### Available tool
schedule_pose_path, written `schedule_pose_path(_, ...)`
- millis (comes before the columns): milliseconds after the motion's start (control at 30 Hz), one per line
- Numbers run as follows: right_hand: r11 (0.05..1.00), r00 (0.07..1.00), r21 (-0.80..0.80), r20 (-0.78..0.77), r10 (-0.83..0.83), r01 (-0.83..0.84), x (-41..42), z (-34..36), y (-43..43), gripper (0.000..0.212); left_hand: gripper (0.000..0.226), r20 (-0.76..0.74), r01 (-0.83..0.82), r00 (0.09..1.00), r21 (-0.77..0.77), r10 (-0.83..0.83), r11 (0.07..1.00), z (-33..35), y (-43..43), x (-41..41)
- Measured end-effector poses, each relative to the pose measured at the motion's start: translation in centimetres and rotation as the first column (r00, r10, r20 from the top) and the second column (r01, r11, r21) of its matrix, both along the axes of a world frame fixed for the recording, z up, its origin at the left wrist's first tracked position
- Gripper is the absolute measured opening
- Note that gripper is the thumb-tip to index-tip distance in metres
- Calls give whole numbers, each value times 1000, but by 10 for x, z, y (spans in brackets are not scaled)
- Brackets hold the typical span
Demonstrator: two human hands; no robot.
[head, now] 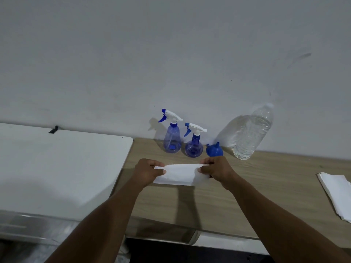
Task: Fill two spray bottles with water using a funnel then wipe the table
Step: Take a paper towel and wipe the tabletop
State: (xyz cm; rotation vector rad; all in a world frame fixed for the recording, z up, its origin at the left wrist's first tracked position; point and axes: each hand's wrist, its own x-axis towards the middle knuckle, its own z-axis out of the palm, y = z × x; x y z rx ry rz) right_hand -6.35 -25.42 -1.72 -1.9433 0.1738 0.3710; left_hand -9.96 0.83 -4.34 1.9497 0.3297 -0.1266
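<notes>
Two blue spray bottles stand capped by the wall on the wooden table: a taller one and a rounder one to its right. A blue funnel lies mouth-down beside them. A large clear water bottle stands further right. In front of the bottles, just above the table, a white paper towel is stretched between both hands. My left hand pinches its left end and my right hand pinches its right end.
A stack of white paper towels lies at the right edge of the wooden table. A white table adjoins on the left, slightly higher. The grey wall runs close behind the bottles.
</notes>
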Motion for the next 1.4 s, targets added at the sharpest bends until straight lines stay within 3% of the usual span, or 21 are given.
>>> schedule_pose_path(200,910,972,-367,55,229,-194,-3,-13,5,11,20,15,42,999,217,-46,975,-11,10,-4)
schedule_pose_path(333,835,913,-371,-125,389,-407,-7,-18,4,17,12,-208,272,953,269,-220,924,-19,24,-10)
schedule_pose_path(433,842,874,-257,-253,415,-474,-4,-19,8,18,13,-241,355,927,318,-287,879,-18,35,-8)
schedule_pose_path(533,845,889,-280,-195,415,-456,9,-12,18,12,10,-173,330,943,397,-283,857,-10,41,1)
schedule_pose_path(667,881,936,-408,143,323,-241,33,1,36,4,4,103,22,991,521,-88,853,0,44,21)
schedule_pose_path(767,895,881,-444,401,250,-52,40,6,50,5,10,264,-99,962,583,-73,807,2,44,31)
schedule_pose_path(833,868,821,-495,489,296,-18,38,-3,54,9,14,278,-93,955,602,-99,793,-3,44,31)
schedule_pose_path(933,757,759,-648,450,471,-85,27,-37,50,11,32,173,-3,975,640,-140,769,-28,46,21)
schedule_pose_path(1033,573,760,-788,226,609,-224,11,-74,44,12,51,-83,214,970,740,-230,637,-61,47,8)
schedule_pose_path(1133,466,735,-816,76,673,-342,-4,-95,40,19,52,-140,311,938,742,-317,594,-81,47,0)
schedule_pose_path(1233,436,689,-867,164,706,-240,-4,-102,41,27,54,-66,238,948,797,-311,556,-87,54,-1)
schedule_pose_path(1300,486,638,-854,272,720,-184,2,-102,50,30,54,-11,162,967,801,-256,577,-88,61,0)
schedule_pose_path(1400,477,524,-815,263,810,-329,13,-103,80,49,46,12,127,973,805,-231,579,-86,65,2)
